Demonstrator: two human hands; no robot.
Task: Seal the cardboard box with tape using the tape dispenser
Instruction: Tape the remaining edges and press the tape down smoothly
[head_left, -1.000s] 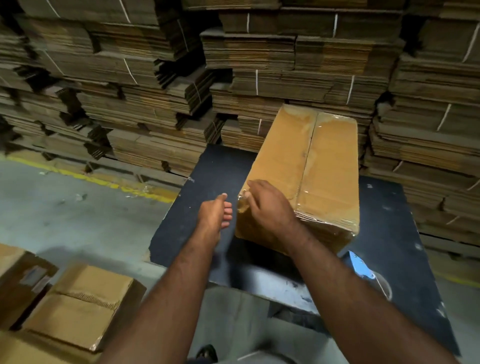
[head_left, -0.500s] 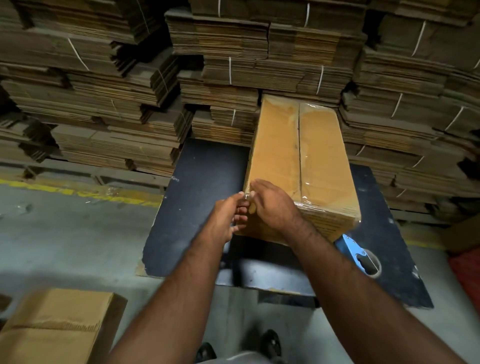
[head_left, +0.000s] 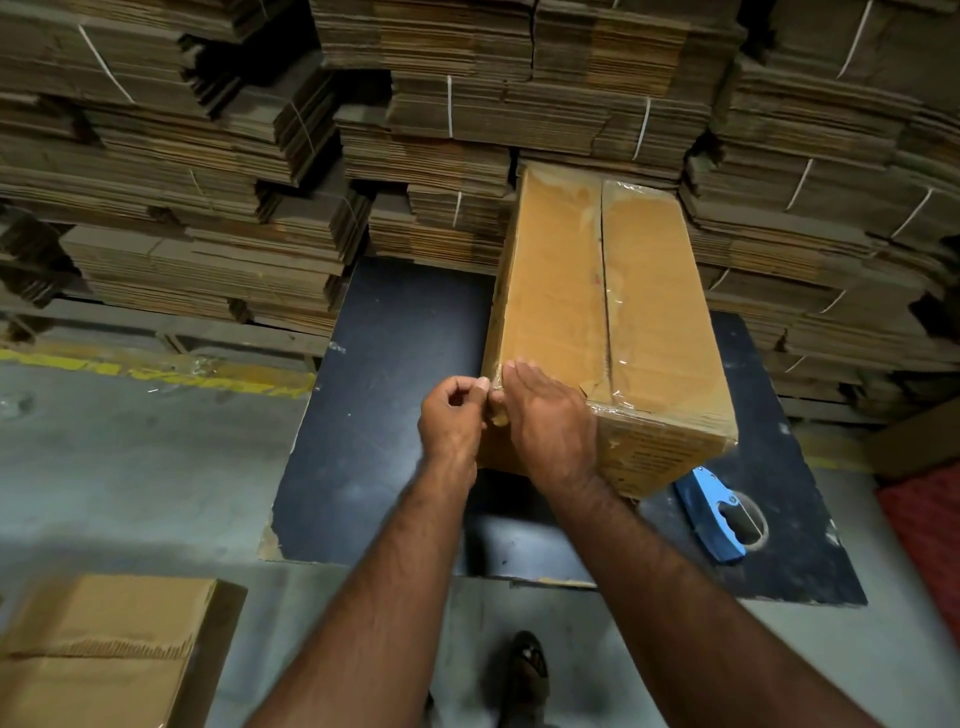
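A long brown cardboard box (head_left: 561, 291) lies on a black table (head_left: 395, 364), its top flaps closed with clear tape along the middle seam and around the near end. My right hand (head_left: 550, 421) lies flat on the box's near left corner. Right beside it, my left hand (head_left: 454, 415) pinches a bit of clear tape at that corner between thumb and fingers. A blue tape dispenser (head_left: 719, 514) lies on the table to the right of the box's near end, untouched.
Tall stacks of bundled flat cardboard (head_left: 467, 104) wall in the table's far side and right. Another brown box (head_left: 104, 649) sits on the grey floor at lower left. A yellow floor line (head_left: 156, 371) runs on the left. My sandalled foot (head_left: 527, 675) stands below the table edge.
My left hand came up from open air to the box's near left corner and closed on the tape there. My right hand stayed on that corner. The view shifted left and down.
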